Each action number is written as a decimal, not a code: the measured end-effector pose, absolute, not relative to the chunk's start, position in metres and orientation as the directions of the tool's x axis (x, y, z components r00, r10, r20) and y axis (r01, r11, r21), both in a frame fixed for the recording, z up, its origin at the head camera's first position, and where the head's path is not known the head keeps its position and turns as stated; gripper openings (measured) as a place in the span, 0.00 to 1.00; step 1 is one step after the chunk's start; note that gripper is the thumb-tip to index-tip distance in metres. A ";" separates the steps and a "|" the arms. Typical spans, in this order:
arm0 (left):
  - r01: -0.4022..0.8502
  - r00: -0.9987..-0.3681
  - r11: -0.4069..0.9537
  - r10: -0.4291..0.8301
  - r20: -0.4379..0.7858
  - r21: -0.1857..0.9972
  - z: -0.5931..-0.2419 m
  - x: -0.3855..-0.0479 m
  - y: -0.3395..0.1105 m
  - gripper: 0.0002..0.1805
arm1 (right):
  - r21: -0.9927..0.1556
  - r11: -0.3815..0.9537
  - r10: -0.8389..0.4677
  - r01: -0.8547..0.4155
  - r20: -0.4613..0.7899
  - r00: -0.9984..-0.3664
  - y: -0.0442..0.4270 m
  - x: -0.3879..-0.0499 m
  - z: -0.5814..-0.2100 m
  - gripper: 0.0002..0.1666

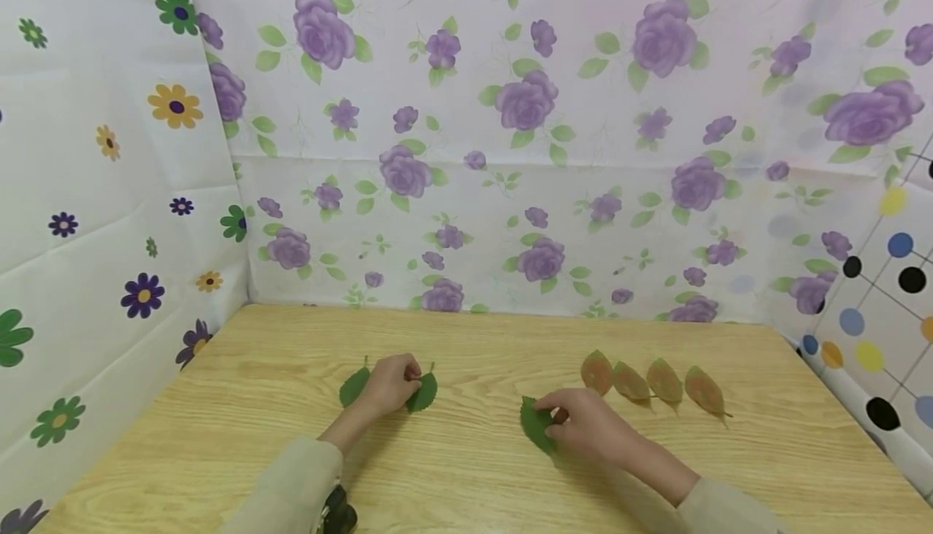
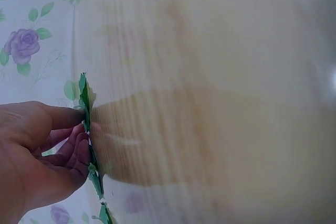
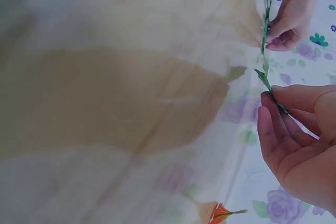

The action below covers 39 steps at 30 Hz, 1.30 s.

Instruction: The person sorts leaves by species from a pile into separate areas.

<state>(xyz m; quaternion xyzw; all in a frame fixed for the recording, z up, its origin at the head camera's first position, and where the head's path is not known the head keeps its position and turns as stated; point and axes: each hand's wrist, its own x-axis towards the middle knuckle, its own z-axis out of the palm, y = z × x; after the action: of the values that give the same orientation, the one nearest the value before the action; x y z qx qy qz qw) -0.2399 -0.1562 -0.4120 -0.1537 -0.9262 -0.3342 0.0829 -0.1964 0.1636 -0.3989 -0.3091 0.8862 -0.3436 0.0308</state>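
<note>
My left hand [image 1: 392, 384] is over the left part of the table, its fingertips pinching a green leaf [image 1: 423, 393] with a serrated edge and a short stem pointing away from me. Beside it, partly covered by the hand, is another green leaf [image 1: 353, 386]. Between thumb and fingers, my right hand [image 1: 586, 425] pinches a third green leaf [image 1: 537, 425] near the middle of the table. The right wrist view shows this held leaf [image 3: 273, 95] edge-on, tilted up from the tabletop.
Beyond my right hand, several reddish leaves [image 1: 664, 380] with green edges lie in a row. The wooden table [image 1: 481, 356] meets a flower-patterned cloth [image 1: 474, 218] at the back. More patterned cloth [image 1: 87, 234] hangs on the left. A dark round object [image 1: 338, 510] is at my left cuff.
</note>
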 end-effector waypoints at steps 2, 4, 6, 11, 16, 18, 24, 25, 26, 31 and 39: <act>0.337 -0.940 0.730 0.228 0.253 0.594 -0.412 -0.240 -0.156 0.06 | -0.631 0.579 -0.558 -0.517 0.156 -0.815 0.160 -0.199 -0.398 0.20; 0.335 -0.941 0.730 0.226 0.252 0.595 -0.412 -0.240 -0.156 0.06 | -0.633 0.583 -0.548 -0.509 0.156 -0.822 0.155 -0.203 -0.398 0.21; 0.334 -0.941 0.728 0.226 0.251 0.598 -0.412 -0.240 -0.156 0.06 | -0.639 0.588 -0.538 -0.496 0.149 -0.829 0.151 -0.207 -0.398 0.21; 0.337 -0.940 0.727 0.228 0.253 0.599 -0.412 -0.240 -0.156 0.06 | -0.670 0.583 -0.521 -0.459 0.124 -0.844 0.138 -0.216 -0.397 0.21; 0.327 -0.944 0.732 0.226 0.240 0.598 -0.412 -0.242 -0.156 0.06 | -0.687 0.584 -0.513 -0.432 0.101 -0.852 0.121 -0.228 -0.395 0.20; 0.320 -0.947 0.733 0.224 0.231 0.600 -0.412 -0.243 -0.157 0.05 | -0.691 0.584 -0.515 -0.426 0.091 -0.853 0.115 -0.232 -0.394 0.20; 0.309 -0.951 0.725 0.225 0.212 0.615 -0.409 -0.241 -0.157 0.05 | -0.725 0.573 -0.507 -0.383 0.054 -0.860 0.100 -0.245 -0.396 0.22; 0.307 -0.952 0.722 0.226 0.208 0.620 -0.408 -0.241 -0.157 0.05 | -0.729 0.573 -0.502 -0.373 0.047 -0.863 0.099 -0.246 -0.397 0.22; 0.302 -0.953 0.721 0.223 0.204 0.623 -0.408 -0.241 -0.157 0.05 | -0.728 0.578 -0.498 -0.368 0.043 -0.866 0.097 -0.248 -0.398 0.23; 0.293 -0.956 0.722 0.220 0.193 0.627 -0.407 -0.240 -0.158 0.05 | -0.726 0.588 -0.485 -0.356 0.035 -0.874 0.090 -0.255 -0.401 0.21; 0.292 -0.956 0.721 0.221 0.191 0.628 -0.409 -0.241 -0.159 0.06 | -0.694 0.612 -0.481 -0.380 0.055 -0.875 0.079 -0.260 -0.400 0.18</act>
<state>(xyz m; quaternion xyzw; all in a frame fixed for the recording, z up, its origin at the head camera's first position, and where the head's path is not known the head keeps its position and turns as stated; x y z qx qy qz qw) -0.2414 -0.1594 -0.4092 -0.1385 -0.9262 -0.3468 0.0513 -0.2600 0.0787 -0.3997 -0.2405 0.8950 -0.3693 0.0686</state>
